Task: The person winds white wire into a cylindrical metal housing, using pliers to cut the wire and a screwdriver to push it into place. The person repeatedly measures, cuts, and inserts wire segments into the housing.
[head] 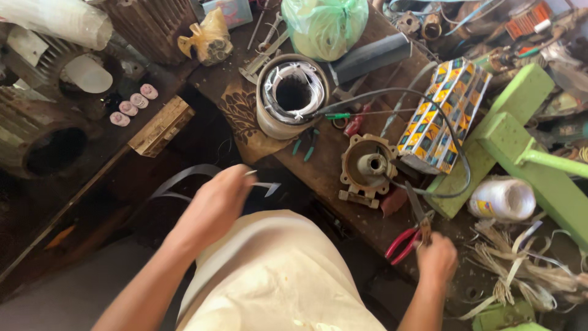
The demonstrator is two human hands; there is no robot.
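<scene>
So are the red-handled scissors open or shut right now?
Open: the scissors in the right hand show red handles spread apart.

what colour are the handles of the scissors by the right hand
Red or pink handles on the scissors, at the right hand; head view.

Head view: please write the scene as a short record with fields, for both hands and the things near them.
view: head camera, looking down at a cluttered workbench
left hand: blurred; holds a thin pale strip
right hand: on red-handled scissors, at the bench edge
motor stator: upright, white windings inside
metal end cover: lies flat between stator and scissors
patterned box: right of the cover, a grey cable across it
white twine roll: beside the green wooden frame
</scene>
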